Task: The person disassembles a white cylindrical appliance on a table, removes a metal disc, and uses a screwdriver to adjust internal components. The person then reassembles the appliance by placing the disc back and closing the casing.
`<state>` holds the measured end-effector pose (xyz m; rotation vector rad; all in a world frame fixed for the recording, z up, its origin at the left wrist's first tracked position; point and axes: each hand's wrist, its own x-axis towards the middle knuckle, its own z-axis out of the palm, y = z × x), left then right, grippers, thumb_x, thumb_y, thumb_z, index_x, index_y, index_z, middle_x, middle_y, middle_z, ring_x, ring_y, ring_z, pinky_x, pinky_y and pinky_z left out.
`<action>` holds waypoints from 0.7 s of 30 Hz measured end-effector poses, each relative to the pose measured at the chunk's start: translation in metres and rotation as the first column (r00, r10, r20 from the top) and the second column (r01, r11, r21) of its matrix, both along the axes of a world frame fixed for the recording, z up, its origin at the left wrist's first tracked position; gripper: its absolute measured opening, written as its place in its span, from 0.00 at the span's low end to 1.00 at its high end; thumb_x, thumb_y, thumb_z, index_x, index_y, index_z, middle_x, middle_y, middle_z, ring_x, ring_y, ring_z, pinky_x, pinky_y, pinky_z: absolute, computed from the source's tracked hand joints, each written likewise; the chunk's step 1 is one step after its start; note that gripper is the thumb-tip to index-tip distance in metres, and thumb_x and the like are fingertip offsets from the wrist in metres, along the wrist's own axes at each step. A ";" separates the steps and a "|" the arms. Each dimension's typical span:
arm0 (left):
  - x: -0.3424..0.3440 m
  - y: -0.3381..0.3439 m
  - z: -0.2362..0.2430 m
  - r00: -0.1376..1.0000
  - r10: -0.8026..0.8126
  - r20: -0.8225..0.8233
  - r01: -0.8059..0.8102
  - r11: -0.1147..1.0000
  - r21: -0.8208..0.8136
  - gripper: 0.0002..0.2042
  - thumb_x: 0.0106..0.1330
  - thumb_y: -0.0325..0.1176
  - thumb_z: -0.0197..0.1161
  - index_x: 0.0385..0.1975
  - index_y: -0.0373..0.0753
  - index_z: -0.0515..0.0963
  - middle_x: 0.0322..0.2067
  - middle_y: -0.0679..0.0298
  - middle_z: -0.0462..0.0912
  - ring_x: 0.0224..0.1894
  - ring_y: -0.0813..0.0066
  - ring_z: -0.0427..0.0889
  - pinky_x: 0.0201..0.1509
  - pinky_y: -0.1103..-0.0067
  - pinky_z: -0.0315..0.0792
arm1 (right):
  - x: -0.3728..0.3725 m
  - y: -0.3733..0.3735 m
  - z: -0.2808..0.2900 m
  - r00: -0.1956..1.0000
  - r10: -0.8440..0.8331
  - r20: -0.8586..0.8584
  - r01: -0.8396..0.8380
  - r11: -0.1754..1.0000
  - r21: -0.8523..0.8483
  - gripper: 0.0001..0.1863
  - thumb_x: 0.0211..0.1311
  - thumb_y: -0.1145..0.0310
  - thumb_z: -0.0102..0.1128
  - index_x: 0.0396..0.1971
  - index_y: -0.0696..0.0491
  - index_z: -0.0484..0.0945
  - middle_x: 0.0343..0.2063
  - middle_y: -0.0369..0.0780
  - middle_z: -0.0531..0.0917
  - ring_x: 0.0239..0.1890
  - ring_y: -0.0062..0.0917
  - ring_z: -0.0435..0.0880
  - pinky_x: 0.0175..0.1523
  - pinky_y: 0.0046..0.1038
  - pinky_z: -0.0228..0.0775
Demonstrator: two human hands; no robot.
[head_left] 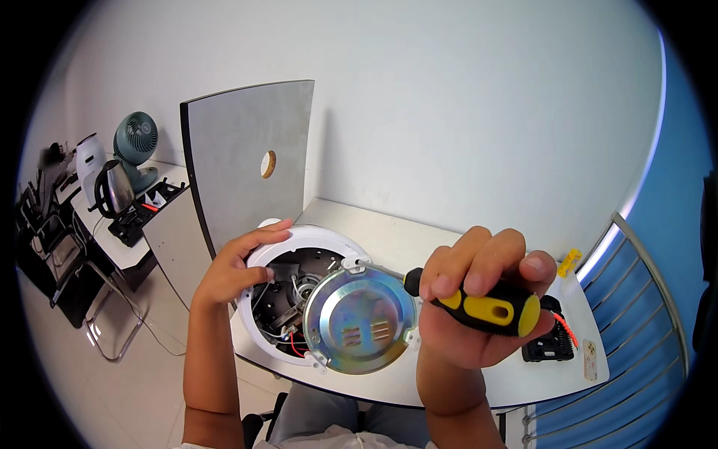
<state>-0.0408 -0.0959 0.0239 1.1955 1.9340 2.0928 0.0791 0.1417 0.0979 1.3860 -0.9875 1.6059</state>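
- Gripping one screwdriver (pixel 486 309) with a black-and-yellow handle, the right hand (pixel 482 273) has its grip closed around that handle; the shaft points left to the upper of three white tabs (pixel 355 264), and contact with a screw is too small to tell.
- One left hand (pixel 233 266) has its grip on the rim of the round white housing (pixel 321 238), fingers over the edge and thumb at the inside.
- That single housing lies open on the worktop (pixel 523 380); its dark interior holds red wires (pixel 297 346), pale wires (pixel 280 331) and a round metal part (pixel 305 289).
- One shiny metal disc (pixel 363 322), bearing two groups of slots, covers the housing's right side, with the three tabs around its edge.
- At the right are one black case (pixel 550 350), partly hidden, one orange strand (pixel 566 329), one yellow piece (pixel 570 262) and one pale remote (pixel 590 359).
- Behind stands one grey panel (pixel 239 157) with one round hole.
- Farther left, a second surface (pixel 123 251) carries one fan (pixel 136 138) and one kettle (pixel 117 188).
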 end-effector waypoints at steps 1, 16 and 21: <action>0.000 0.001 0.000 1.000 -0.004 -0.007 0.004 1.000 -0.007 0.29 0.39 0.21 0.58 0.50 0.35 0.75 0.61 0.52 0.65 0.65 0.63 0.61 0.68 0.72 0.51 | 0.003 -0.003 0.001 1.000 0.020 0.002 -0.020 0.998 -0.066 0.26 0.62 0.46 0.52 0.48 0.52 0.63 0.30 0.42 0.73 0.31 0.27 0.76 0.34 0.25 0.71; -0.003 -0.003 -0.003 1.000 -0.012 -0.016 0.012 1.000 0.012 0.30 0.39 0.21 0.58 0.50 0.35 0.75 0.61 0.54 0.66 0.65 0.65 0.61 0.68 0.73 0.51 | 0.002 0.008 0.007 0.970 -0.216 -0.116 0.231 0.964 0.132 0.29 0.56 0.43 0.56 0.47 0.51 0.69 0.35 0.39 0.72 0.34 0.26 0.76 0.37 0.31 0.76; -0.003 -0.006 -0.003 1.000 -0.016 -0.014 0.016 1.000 0.006 0.30 0.38 0.21 0.59 0.51 0.35 0.75 0.61 0.53 0.66 0.65 0.64 0.61 0.68 0.73 0.51 | 0.005 0.004 0.004 0.997 -0.080 -0.018 0.081 0.993 0.090 0.34 0.56 0.37 0.50 0.43 0.56 0.73 0.31 0.40 0.77 0.31 0.27 0.78 0.36 0.28 0.70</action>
